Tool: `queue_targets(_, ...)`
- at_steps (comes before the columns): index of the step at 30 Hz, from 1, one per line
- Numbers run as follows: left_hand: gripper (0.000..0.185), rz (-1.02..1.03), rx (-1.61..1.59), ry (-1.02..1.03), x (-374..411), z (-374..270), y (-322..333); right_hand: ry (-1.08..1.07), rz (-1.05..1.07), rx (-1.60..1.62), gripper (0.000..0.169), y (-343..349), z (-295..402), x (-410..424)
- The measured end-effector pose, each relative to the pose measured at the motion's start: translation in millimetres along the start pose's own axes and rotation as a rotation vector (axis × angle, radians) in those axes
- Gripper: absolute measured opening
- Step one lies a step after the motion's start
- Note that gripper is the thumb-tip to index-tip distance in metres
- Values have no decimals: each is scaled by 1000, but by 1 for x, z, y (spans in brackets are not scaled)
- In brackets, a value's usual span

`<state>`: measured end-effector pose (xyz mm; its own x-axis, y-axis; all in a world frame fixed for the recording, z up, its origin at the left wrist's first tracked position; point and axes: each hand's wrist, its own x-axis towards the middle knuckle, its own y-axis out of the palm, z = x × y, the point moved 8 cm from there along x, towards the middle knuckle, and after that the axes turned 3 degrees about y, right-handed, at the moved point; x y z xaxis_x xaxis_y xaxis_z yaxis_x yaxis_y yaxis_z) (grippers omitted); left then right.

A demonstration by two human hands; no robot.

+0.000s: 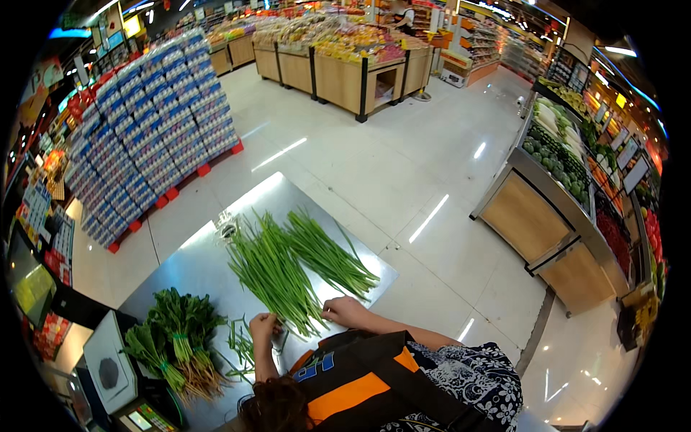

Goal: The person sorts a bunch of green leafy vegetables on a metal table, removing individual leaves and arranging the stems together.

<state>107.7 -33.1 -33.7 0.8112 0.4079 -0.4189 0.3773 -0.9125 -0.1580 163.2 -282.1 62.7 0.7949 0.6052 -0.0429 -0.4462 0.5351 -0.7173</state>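
A large pile of long green chives or similar leafy stalks (272, 267) lies on a stainless steel table (178, 264), with a smaller pile (329, 254) to its right. My left hand (264, 326) is at the near left of the large pile, by the stalk bases, its fingers curled; whether it grips anything is unclear. At the other side of the bases, my right hand (341, 312) touches or nearly touches the stalk ends, fingers bent. Short loose green pieces (241, 343) lie left of my left hand. Further left are tied bunches of leafy greens (183, 324) with reddish roots.
A weighing scale (110, 362) stands at the table's left. Beyond the table are stacked packs of bottles or cartons (156, 129) on red supports and a wooden produce stand (340, 75). Vegetable shelving (529, 216) stands right. A person (405, 19) is in the far background.
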Motion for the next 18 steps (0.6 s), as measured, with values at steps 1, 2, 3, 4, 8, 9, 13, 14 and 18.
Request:
queue_targets(1,18,25,-88,-34,-3,2,-1,-49,28,70,27,3,10,1)
queue_targets(2,17,61,-222,-41,-3,-1,1,-58,44,99,29,6,19,4)
queue_targets(3,16,109,-350,-56,-10,-8,10,-56,55,130,31,9,26,5)
queue_targets(4,16,145,-482,-76,-22,-13,16,-68,54,141,36,16,33,8)
queue_targets(8,13,178,-641,59,-49,-38,31,-20,233,310,36,38,68,14)
queue_targets(9,12,200,-661,92,-56,-46,38,32,228,369,33,39,65,15)
queue_targets(13,12,157,-616,167,-75,-59,37,220,222,654,22,52,47,4)
queue_targets(14,12,169,-550,214,-79,-64,37,250,161,723,22,45,44,0)
queue_targets(18,8,155,-392,305,-91,-63,37,272,-21,856,26,29,43,-8)
